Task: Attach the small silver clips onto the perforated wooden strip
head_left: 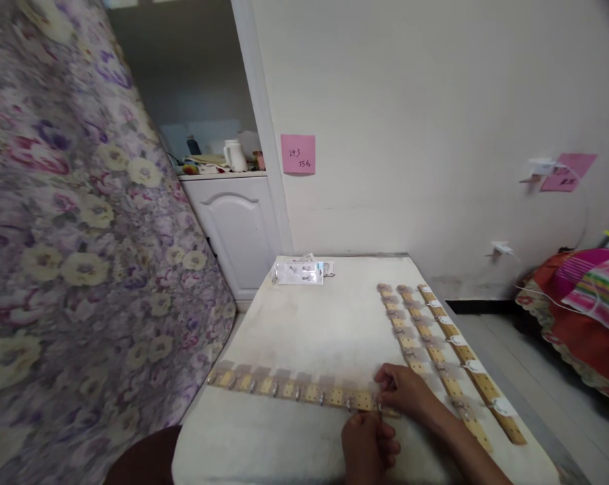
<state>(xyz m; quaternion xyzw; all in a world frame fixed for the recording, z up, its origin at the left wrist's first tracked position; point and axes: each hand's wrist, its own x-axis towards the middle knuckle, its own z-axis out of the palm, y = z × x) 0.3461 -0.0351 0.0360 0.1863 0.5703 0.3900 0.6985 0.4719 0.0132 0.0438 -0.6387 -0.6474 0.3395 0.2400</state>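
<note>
A narrow wooden strip (309, 393) with small holes lies across the near part of the table. Metal rings (323, 397) are spaced along it, and clear plastic pieces stand at its far edge. Close to its right end, my right hand (403, 389) comes in from the right, thumb and fingers pinched over a clear piece beside the last ring. My left hand (368, 441) is just below that spot, fingers curled at the strip's near edge. What sits between the fingertips of either hand is too small or hidden to make out.
Two similar strips with clear pieces (426, 330) and one with white round tags (473, 367) lie along the table's right side. Clear packets (298, 273) rest at the far left of the white table (264, 444). A floral curtain (107, 269) hangs at left.
</note>
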